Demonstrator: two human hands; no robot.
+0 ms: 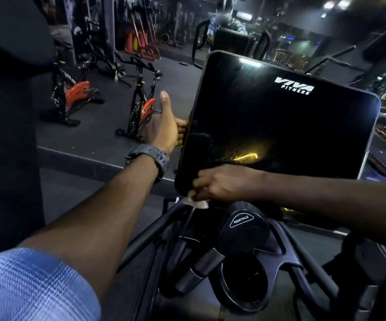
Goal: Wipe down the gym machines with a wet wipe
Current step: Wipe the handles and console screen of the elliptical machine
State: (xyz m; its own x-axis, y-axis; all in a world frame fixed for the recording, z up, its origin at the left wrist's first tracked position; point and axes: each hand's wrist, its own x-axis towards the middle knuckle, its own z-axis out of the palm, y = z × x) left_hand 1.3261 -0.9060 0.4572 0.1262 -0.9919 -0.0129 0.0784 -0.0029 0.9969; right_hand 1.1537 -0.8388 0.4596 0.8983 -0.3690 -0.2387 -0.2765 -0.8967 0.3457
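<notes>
Step in hand: wiping the lower left corner of the large glossy black rectangular console screen [280, 126] marked VIVA FITNESS.
Right hand [222, 184]: fingers curled round the small crumpled white wet wipe [196, 201], pressing it at the screen's bottom edge.
Wet wipe location: bunched under the right hand at the lower left corner of the screen, just above the black tubular handlebar [155, 230].
Left hand [164, 126]: thumb raised, fingers hooked behind the screen's left edge and hidden there; it appears to brace the panel.
Grip advice: keep the brace on the frame edge, not the glass, so that no fresh prints are left.
Stroke advice: spread the wipe flatter for wider contact; work in overlapping passes from the corner across and upward.
Residue check: streaks show in the yellow reflection [245, 154] near mid-screen; that area likely needs a pass.
Remaining surfaces: round black dial marked RESISTANCE [241, 222], black cup-holder ring [245, 283] and handlebar appear not yet wiped.
Caution: light pressure only; the panel may tilt on its mount.
</notes>
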